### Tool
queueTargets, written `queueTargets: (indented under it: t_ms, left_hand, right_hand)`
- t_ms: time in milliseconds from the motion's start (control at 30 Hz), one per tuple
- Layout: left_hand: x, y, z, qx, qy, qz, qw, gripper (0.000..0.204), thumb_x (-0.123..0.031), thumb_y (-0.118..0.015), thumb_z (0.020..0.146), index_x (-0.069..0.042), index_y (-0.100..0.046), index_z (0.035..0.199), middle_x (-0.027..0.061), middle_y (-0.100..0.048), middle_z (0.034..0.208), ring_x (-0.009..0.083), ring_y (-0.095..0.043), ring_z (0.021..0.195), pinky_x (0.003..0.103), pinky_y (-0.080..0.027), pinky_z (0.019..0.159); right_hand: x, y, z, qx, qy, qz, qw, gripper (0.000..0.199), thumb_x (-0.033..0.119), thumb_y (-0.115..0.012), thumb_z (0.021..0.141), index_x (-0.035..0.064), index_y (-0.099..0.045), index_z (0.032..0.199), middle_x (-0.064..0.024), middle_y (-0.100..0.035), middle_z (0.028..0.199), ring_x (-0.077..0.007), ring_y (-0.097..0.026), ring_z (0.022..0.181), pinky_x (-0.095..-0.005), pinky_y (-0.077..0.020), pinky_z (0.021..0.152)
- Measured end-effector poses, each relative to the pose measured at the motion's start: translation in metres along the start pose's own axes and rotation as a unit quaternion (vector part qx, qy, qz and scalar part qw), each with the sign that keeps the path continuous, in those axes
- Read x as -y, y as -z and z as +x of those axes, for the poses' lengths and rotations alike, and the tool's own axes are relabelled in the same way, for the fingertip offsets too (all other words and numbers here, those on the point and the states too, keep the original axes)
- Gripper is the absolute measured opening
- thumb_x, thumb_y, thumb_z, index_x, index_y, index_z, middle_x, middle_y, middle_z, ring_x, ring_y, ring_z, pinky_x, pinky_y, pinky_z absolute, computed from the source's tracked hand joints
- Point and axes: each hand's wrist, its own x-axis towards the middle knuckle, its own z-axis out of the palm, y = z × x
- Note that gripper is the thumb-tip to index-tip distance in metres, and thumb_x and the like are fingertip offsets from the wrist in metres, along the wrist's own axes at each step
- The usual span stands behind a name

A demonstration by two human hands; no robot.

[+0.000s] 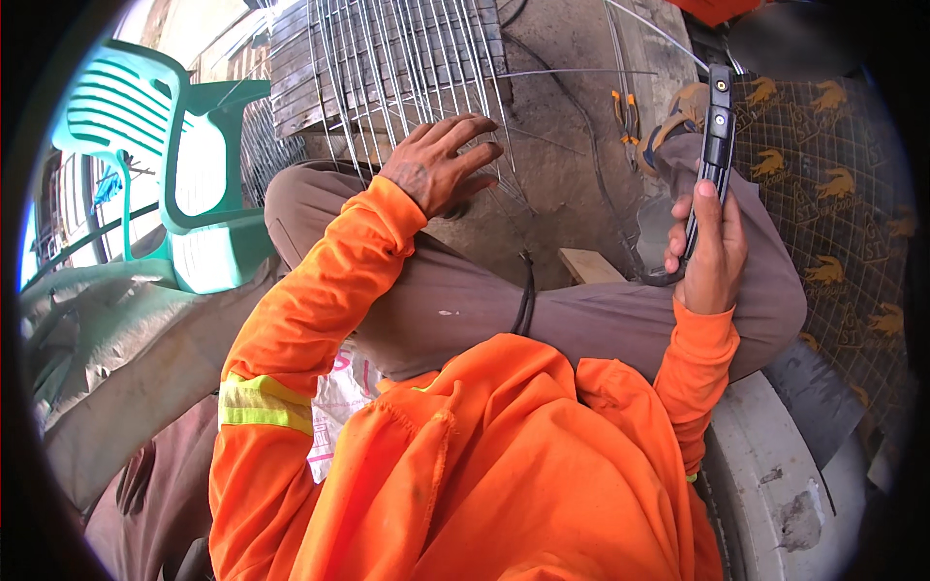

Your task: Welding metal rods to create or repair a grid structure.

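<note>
My left hand (441,163) is palm down above my bent left knee, fingers spread, with nothing seen in it. It is nearest to the lower ends of several long thin metal rods (387,58); whether the fingertips touch them I cannot tell. The rods lie over a slatted grey panel (300,87). Raised over my right leg, my right hand (712,247) is closed around a slim black hinged tool (717,121) with two round metal rivets and a curved lower end. The thumb lies along its side. Its exact kind I cannot make out.
A green plastic chair (179,145) stands at the left. Orange-handled pliers (626,111) lie on the floor ahead, near a dark cable (572,92) and a wood piece (588,266). A dark patterned sheet (823,194) spreads at right. Orange cloth (715,8) shows at the top right.
</note>
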Motion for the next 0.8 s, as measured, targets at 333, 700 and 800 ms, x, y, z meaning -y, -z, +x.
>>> queueTargets:
  t_ms: [333, 700, 800]
  left_hand:
    - [0.003, 0.003, 0.003, 0.016, -0.019, 0.006, 1.000, 0.035, -0.037, -0.068, 0.090, -0.018, -0.061, 0.119, 0.0034, -0.055, 0.136, 0.0255, -0.050, 0.133, 0.042, -0.047, 0.101]
    - [0.009, 0.014, 0.004, 0.048, -0.035, 0.004, 0.998, 0.034, -0.035, -0.070, 0.088, -0.016, -0.060, 0.114, 0.0047, -0.056, 0.131, 0.0264, -0.049, 0.134, 0.043, -0.048, 0.099]
    - [0.012, 0.017, 0.008, 0.061, -0.052, 0.014, 0.997, 0.035, -0.037, -0.070, 0.088, -0.017, -0.060, 0.114, 0.0052, -0.056, 0.131, 0.0253, -0.051, 0.131, 0.043, -0.045, 0.099]
  right_hand:
    - [-0.002, 0.001, -0.001, 0.004, 0.013, 0.005, 1.000, 0.033, 0.037, -0.060, 0.100, 0.0053, -0.057, 0.109, -0.0008, -0.055, 0.082, -0.0036, -0.046, 0.052, -0.0201, -0.0377, 0.041]
    - [-0.005, 0.001, -0.002, -0.002, 0.007, 0.013, 1.000, 0.032, 0.036, -0.061, 0.100, 0.0054, -0.058, 0.106, -0.0005, -0.055, 0.081, -0.0033, -0.046, 0.051, -0.0203, -0.0373, 0.041]
    - [-0.005, 0.002, -0.001, 0.001, 0.009, 0.015, 1.000, 0.032, 0.036, -0.061, 0.100, 0.0052, -0.058, 0.107, -0.0004, -0.055, 0.081, -0.0032, -0.045, 0.051, -0.0202, -0.0368, 0.041]
